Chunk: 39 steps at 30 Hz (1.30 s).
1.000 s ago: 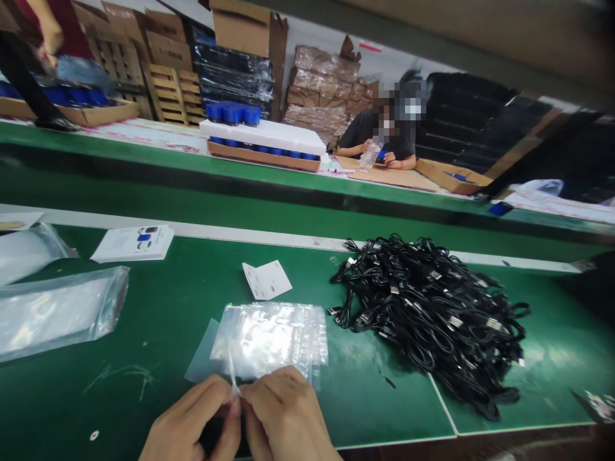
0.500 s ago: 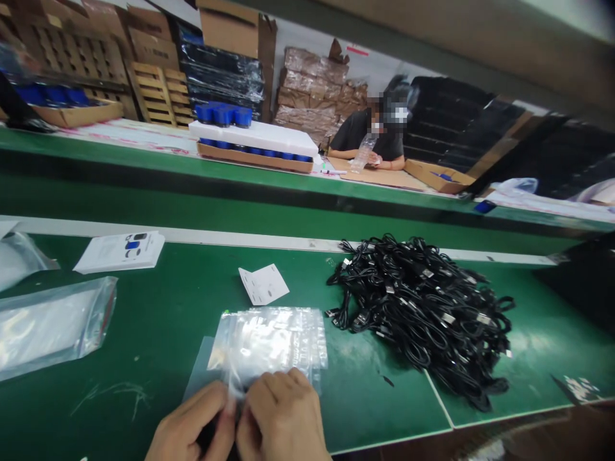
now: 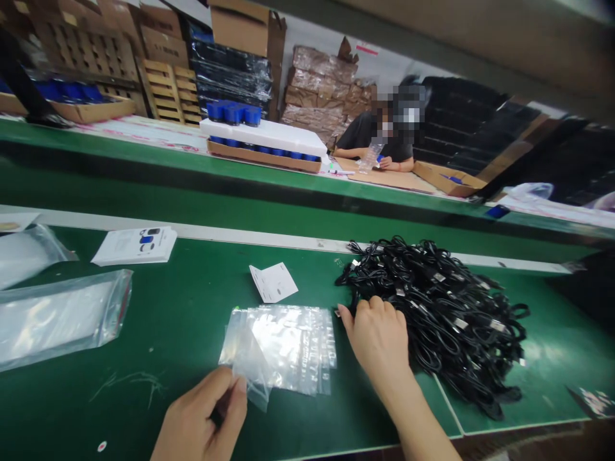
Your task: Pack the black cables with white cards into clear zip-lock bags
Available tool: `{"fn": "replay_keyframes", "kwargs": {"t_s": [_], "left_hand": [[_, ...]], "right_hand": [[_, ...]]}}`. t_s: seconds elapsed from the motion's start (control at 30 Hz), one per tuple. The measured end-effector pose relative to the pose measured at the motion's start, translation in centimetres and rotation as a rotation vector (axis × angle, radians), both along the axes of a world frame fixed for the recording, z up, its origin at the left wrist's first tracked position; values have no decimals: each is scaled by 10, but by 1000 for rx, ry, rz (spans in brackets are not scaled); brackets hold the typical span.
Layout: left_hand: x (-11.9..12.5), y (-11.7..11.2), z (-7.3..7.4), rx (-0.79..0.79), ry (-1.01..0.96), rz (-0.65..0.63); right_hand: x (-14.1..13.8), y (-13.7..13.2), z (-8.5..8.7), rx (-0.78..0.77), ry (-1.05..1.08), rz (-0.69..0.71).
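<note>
My left hand (image 3: 206, 416) is closed in a pinch on the edge of a clear plastic bag (image 3: 254, 368). That bag lies partly over a fanned stack of clear zip bags (image 3: 293, 346) on the green table. At the left edge of a heap of black USB cables (image 3: 432, 301), my right hand (image 3: 379, 333) curls round a cable, its thumb beside a small plug. The back of this hand hides its fingertips. Just beyond the bags stands a folded white leaflet (image 3: 273, 282).
Large plastic bags (image 3: 62, 317) lie at left, near a stack of printed leaflets (image 3: 137, 245). Behind a green ledge (image 3: 269, 211), a co-worker (image 3: 375, 137) sits handling something blue. A tray of blue items (image 3: 264, 157) under white foam is on that far table.
My right hand has left the bags and moved right to the cable heap. My left hand keeps its pinch on a bag, whose corner is now lifted. The view has shifted slightly.
</note>
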<state>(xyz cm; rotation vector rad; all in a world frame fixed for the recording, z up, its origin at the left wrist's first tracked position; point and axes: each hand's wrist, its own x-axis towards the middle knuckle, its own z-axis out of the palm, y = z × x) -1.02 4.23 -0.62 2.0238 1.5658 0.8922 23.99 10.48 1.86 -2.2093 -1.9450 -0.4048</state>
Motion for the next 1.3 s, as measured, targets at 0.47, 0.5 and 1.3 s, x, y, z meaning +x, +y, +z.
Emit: {"fn": "replay_keyframes", "kwargs": {"t_s": [0.47, 0.5, 1.3], "left_hand": [[15, 6, 13, 91, 106, -61], [15, 6, 14, 103, 101, -66], [17, 1, 13, 206, 234, -70]], "right_hand": [[-49, -72, 17, -266, 1056, 603], [-54, -74, 14, -292, 1020, 624], [-39, -66, 18, -402, 1016, 454]]}}
